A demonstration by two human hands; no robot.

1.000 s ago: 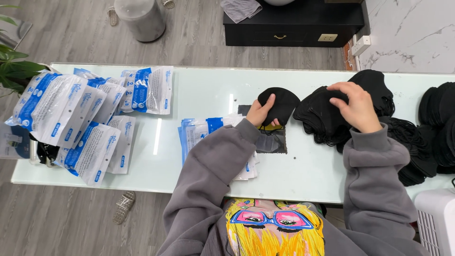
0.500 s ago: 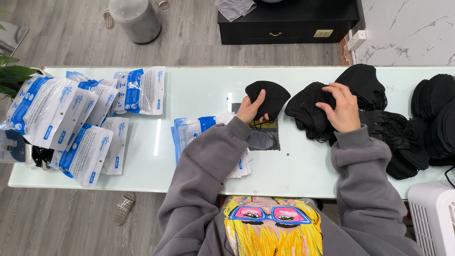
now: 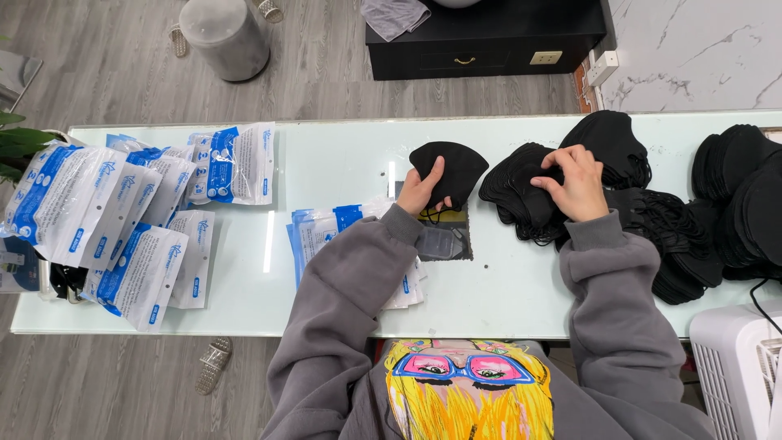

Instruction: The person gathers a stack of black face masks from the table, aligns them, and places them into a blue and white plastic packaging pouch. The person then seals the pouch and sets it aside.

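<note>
Two hands are busy on a long white table [image 3: 342, 163]. The left hand [image 3: 422, 189] is closed around the edge of one black face mask [image 3: 453, 169], thumb on top, and holds it just above the middle of the table. The right hand [image 3: 573, 182] is curled with its fingers pinching into a big heap of black masks [image 3: 652, 220] that lies on the right side of the table. The two hands are apart, with a bit of bare table between them.

Under the left arm lies a small stack of blue and white packets [image 3: 326, 236], near the front edge. More blue and white packets [image 3: 130, 212] are spread out in a pile at the left end of the table. Another bunch of black masks [image 3: 745, 195] sits at the far right. On the floor beyond the table stand a grey round bin [image 3: 224, 37] and a black cabinet [image 3: 489, 41]. A white box with slots [image 3: 733, 367] stands near the right corner.
</note>
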